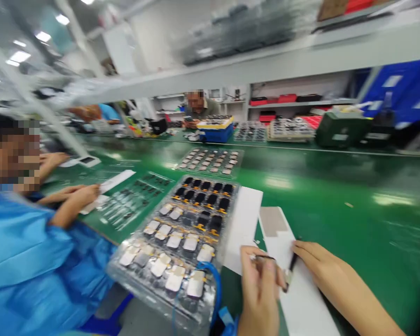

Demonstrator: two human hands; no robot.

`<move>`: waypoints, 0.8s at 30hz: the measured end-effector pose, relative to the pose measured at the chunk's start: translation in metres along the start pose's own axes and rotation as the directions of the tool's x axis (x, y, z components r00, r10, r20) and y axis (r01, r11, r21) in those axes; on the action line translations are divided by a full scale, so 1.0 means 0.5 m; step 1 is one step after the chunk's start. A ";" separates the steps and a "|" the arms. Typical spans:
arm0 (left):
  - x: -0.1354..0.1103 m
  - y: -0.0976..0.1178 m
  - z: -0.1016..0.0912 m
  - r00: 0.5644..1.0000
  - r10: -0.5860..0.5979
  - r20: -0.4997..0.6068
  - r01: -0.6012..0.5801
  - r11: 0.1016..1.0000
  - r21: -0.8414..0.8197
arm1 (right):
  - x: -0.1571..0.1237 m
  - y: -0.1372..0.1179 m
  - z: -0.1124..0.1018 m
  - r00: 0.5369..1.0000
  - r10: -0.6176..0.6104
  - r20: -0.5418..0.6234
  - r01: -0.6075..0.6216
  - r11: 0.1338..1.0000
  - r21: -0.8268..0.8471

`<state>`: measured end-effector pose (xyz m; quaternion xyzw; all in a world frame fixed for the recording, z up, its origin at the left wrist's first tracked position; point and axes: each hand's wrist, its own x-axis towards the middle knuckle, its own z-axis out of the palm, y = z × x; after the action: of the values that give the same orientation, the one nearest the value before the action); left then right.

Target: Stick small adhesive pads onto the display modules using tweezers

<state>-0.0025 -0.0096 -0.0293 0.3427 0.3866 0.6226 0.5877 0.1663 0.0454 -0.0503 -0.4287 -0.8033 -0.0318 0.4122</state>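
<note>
Slim strip (262, 257) pinched above white card

Green workbench (350, 186) stretches away beyond the fingers, under a long pale shelf (231, 67). Left of the fingers sits a clear plastic tray (150, 298), packed with rows of silver-faced and black modules (175, 280), and a blue cable (215, 275) curves along its near corner. Farther left, a co-worker in a blue smock (28, 252) works with both hands (68, 198) at a white strip of their own, well apart from the person's hands.

Directly under the fingers lies a long white card (303, 298), with a grey patch (273, 221) on it just beyond the fingertips. A second white sheet (243, 224) lies between the card and the tray.

The left hand (259, 294) has its fingers (262, 275) closed narrowly on the slim strip, which sits just above the card. The right hand (325, 266) comes in close beside it, its fingers curled narrowly around a slim black tool (293, 261), perhaps tweezers, though blur hides its tip. A small silver piece (287, 279) shows between the two hands.

The strip looks very light, thin and easily bent, so it is probably best held by its end, with a soft, steady pinch rather than a squeeze across its middle.
</note>
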 end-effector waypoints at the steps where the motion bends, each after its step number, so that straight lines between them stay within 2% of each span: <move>1: -0.002 0.002 -0.002 1.000 -0.009 -0.012 0.009 1.000 -0.017 | 0.000 0.003 -0.018 0.990 -0.098 0.106 0.104 0.993 -0.050; 2: -0.003 0.004 -0.004 1.000 -0.013 -0.026 0.012 0.999 -0.033 | 0.002 0.003 -0.033 0.971 -0.102 0.217 0.119 0.990 -0.071; 3: -0.003 0.005 -0.006 0.999 -0.002 -0.044 0.000 0.999 -0.042 | 0.004 0.000 -0.044 0.967 -0.080 0.243 0.104 0.991 -0.085; 7: 0.000 0.008 -0.012 0.990 0.107 -0.088 -0.108 0.994 -0.010 | 0.013 -0.017 -0.062 0.970 -0.008 0.244 0.028 0.996 -0.079; 9: 0.001 0.008 -0.014 0.990 0.126 -0.071 -0.125 0.992 0.018 | 0.014 -0.024 -0.071 0.984 0.032 0.178 -0.026 0.999 -0.036; 11: 0.001 0.009 -0.013 0.992 0.108 -0.057 -0.106 0.994 0.040 | 0.014 -0.031 -0.086 0.993 0.105 0.058 -0.106 0.994 0.017; 14: -0.002 0.012 -0.007 0.997 0.062 -0.044 -0.059 0.997 0.056 | 0.011 -0.040 -0.110 0.957 0.262 -0.128 -0.245 0.960 0.134; 16: -0.003 0.013 -0.002 0.999 0.032 -0.036 -0.030 0.998 0.061 | 0.003 -0.045 -0.122 0.891 0.424 -0.160 -0.351 0.869 0.349; 18: -0.004 0.014 0.001 0.999 0.012 -0.030 -0.010 0.998 0.064 | -0.014 -0.049 -0.129 0.809 0.581 -0.083 -0.433 0.686 0.585; 20: -0.006 0.014 0.001 1.000 0.003 -0.031 -0.001 0.998 0.066 | -0.039 -0.053 -0.132 0.755 0.656 0.008 -0.468 0.530 0.707; 22: -0.008 0.013 0.000 0.999 -0.003 -0.032 0.005 0.998 0.067 | -0.065 -0.057 -0.132 0.747 0.664 0.045 -0.469 0.478 0.743; 24: -0.009 0.010 -0.001 1.000 -0.010 -0.025 0.011 0.997 0.071 | -0.085 -0.064 -0.131 0.766 0.640 0.049 -0.463 0.497 0.734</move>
<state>-0.0052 -0.0142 -0.0250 0.3535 0.4176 0.6097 0.5735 0.1975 -0.0297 -0.0268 -0.4639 -0.5157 0.3647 0.6212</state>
